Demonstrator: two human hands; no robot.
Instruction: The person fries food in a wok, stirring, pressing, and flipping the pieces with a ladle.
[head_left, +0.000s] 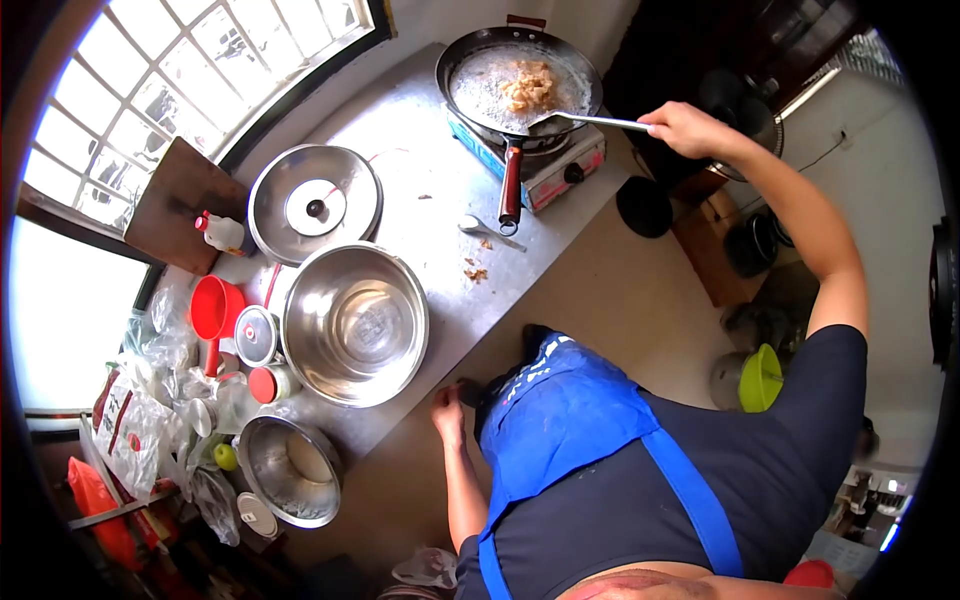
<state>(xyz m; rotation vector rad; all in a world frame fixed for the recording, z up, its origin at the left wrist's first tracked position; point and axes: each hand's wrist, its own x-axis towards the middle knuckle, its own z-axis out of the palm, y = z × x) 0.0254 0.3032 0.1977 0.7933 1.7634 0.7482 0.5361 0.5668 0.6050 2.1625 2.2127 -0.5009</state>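
My right hand [690,130] is closed round the handle of a metal spatula [598,121], whose head reaches into the wok [447,90]. Inside the wok, a heap of light brown food pieces [528,86] sits amid pale, bubbly liquid. The wok stands on a portable gas stove [563,175], its brown handle [511,185] pointing towards me. Low beside the counter's front edge hangs my left hand [449,412], near a dark shape, perhaps a shoe; its fingers are too small to make out clearly.
On the metal counter [440,275] are a large steel bowl [355,325], a wide lid [270,195], a spoon [490,232] and brown crumbs [475,271]. A red dipper [216,308], jars, plastic bags and another bowl [290,470] crowd the left. A green container [760,378] stands behind me.
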